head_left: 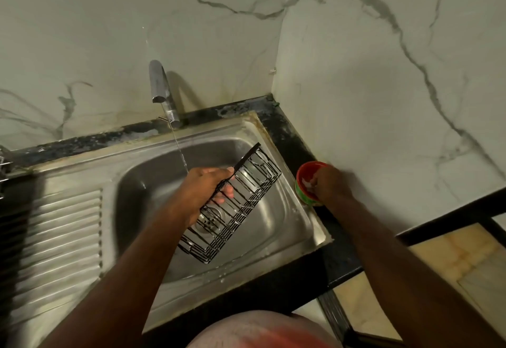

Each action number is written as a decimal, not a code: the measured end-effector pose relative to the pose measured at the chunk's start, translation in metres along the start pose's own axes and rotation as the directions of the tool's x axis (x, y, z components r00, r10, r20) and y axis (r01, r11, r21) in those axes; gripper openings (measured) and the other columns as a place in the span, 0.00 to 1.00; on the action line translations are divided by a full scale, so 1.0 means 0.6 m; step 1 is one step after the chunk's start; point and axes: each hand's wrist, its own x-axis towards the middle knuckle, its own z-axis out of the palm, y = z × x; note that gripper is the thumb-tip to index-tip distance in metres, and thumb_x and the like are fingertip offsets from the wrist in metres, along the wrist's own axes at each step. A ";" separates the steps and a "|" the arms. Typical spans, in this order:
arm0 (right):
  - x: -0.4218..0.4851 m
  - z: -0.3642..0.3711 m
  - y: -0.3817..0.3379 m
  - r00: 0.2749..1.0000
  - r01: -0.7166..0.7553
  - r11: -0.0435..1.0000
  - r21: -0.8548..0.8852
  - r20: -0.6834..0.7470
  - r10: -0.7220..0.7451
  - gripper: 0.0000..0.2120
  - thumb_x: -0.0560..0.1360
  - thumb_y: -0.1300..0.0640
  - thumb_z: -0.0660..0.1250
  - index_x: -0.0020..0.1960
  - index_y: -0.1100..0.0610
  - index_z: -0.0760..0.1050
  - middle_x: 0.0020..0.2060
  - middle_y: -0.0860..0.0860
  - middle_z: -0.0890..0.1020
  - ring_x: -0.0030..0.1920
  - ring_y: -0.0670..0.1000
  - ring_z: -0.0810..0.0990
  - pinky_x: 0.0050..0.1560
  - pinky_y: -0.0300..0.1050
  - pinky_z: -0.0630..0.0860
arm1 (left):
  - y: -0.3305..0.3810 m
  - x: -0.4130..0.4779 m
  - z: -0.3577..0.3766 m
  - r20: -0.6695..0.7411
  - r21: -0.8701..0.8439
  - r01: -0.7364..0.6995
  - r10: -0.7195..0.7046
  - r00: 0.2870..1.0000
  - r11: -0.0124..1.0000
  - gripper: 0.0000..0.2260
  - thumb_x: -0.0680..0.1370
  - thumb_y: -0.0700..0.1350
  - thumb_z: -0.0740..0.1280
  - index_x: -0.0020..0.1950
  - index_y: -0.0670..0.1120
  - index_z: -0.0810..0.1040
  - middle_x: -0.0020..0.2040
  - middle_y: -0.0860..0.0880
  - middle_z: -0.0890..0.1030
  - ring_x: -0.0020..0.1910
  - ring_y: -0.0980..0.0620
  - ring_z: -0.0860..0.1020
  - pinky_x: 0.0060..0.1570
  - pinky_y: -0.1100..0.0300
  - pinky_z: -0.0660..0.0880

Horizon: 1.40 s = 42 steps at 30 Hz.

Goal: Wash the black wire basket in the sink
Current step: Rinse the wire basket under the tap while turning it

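arms: bare, no sleeves | hands (208, 186): no gloves or rings visible | garment: reddish, blurred at bottom edge

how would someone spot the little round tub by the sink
Start at the steel sink and go to its right rim, onto the dark counter by the marble wall. The round tub sits there under the right hand: red inside, green-and-red banded outside, the only colourful thing.

You have one view, from the head camera: it looks steeply down and forward, close over the sink (153, 161), facing the far wall corner, with both your forearms reaching in from the near edge.
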 end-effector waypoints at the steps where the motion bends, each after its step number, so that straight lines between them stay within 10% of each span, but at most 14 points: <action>1: 0.002 0.001 0.003 1.000 0.012 1.000 0.011 -0.020 -0.012 0.27 0.73 0.50 0.73 0.65 0.65 0.74 0.62 0.58 0.78 0.61 0.59 0.76 0.60 0.51 0.73 | 0.000 0.000 0.000 0.002 -0.002 -0.004 0.004 1.000 1.000 0.13 0.81 0.48 0.67 0.55 0.39 0.82 0.40 0.40 0.83 0.38 0.49 0.81 0.37 0.59 0.76; 10: -0.038 -0.047 -0.026 0.981 0.187 0.944 -0.274 0.009 -0.191 0.16 0.76 0.48 0.69 0.58 0.57 0.81 0.56 0.54 0.81 0.56 0.55 0.80 0.54 0.46 0.76 | -0.001 -0.002 -0.002 -0.008 -0.016 -0.005 0.005 1.000 1.000 0.10 0.81 0.46 0.67 0.52 0.39 0.82 0.35 0.43 0.82 0.37 0.48 0.80 0.35 0.61 0.75; 14: -0.085 -0.062 -0.065 0.941 0.288 0.949 0.129 -0.224 -0.255 0.06 0.77 0.53 0.67 0.46 0.50 0.82 0.46 0.47 0.84 0.46 0.48 0.81 0.49 0.45 0.77 | -0.003 0.001 -0.007 -0.014 -0.001 -0.011 0.011 1.000 1.000 0.03 0.79 0.36 0.68 0.50 0.41 0.81 0.38 0.44 0.83 0.35 0.53 0.81 0.36 0.63 0.77; 23: -0.164 0.005 -0.143 0.947 0.117 0.608 0.785 0.097 -0.308 0.10 0.77 0.53 0.69 0.42 0.60 0.78 0.34 0.53 0.82 0.38 0.51 0.80 0.43 0.45 0.80 | -0.016 0.007 -0.021 -0.064 0.041 -0.088 0.091 0.994 0.995 0.07 0.80 0.35 0.66 0.49 0.47 0.78 0.36 0.45 0.83 0.36 0.52 0.82 0.35 0.63 0.78; 31: -0.140 0.002 -0.160 0.930 0.234 0.632 0.739 0.020 -0.367 0.07 0.76 0.55 0.70 0.42 0.58 0.79 0.31 0.51 0.80 0.34 0.50 0.77 0.43 0.47 0.80 | -0.026 0.016 -0.034 -0.177 0.175 -0.101 0.133 0.975 0.979 0.09 0.80 0.37 0.67 0.59 0.41 0.79 0.37 0.47 0.84 0.34 0.51 0.81 0.33 0.65 0.79; 42: -0.083 0.051 -0.183 0.937 -0.002 0.572 0.820 0.201 -0.285 0.09 0.77 0.58 0.69 0.42 0.63 0.76 0.32 0.55 0.78 0.33 0.51 0.78 0.33 0.41 0.80 | -0.063 0.044 -0.026 -0.112 0.552 -0.127 0.225 0.968 0.824 0.12 0.80 0.38 0.68 0.63 0.41 0.81 0.42 0.52 0.84 0.33 0.66 0.80 0.35 0.73 0.76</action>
